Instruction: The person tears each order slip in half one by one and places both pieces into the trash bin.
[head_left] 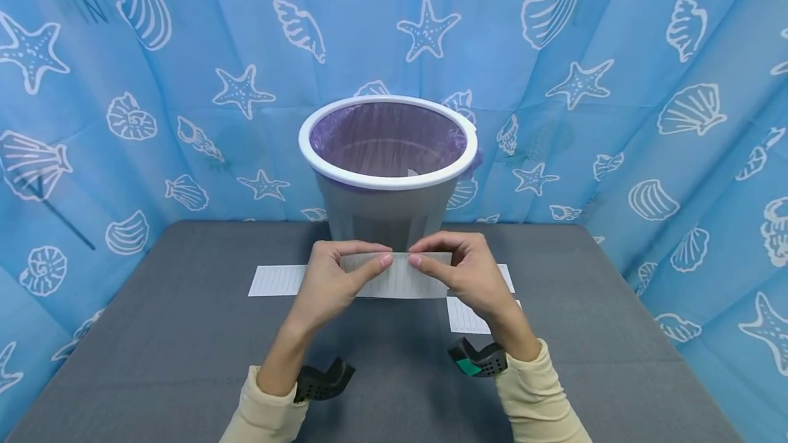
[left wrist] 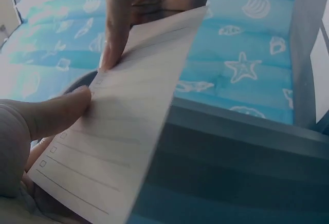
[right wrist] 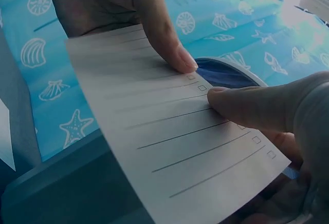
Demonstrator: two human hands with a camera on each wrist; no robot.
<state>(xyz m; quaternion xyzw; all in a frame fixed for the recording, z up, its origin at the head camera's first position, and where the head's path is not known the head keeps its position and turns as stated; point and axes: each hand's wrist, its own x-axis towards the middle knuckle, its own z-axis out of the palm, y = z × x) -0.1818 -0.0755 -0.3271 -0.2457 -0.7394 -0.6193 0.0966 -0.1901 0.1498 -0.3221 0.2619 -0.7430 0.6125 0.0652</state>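
Lined paper [head_left: 400, 280] in L hand [head_left: 327, 284] & R hand [head_left: 477, 279], nr bin [head_left: 382, 212]

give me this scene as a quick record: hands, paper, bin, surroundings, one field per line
left hand: pinches the held sheet at its top edge, near the middle
right hand: pinches the same edge, close beside the left
held sheet: pale, ruled, small checkboxes along the pinched edge
other paper: ruled, lying on both sides of the held sheet; partly covered, number of pieces unclear
bin: grey, white rim, purple liner; beyond the hands
table: dark grey
curtain: blue, white sea-life print
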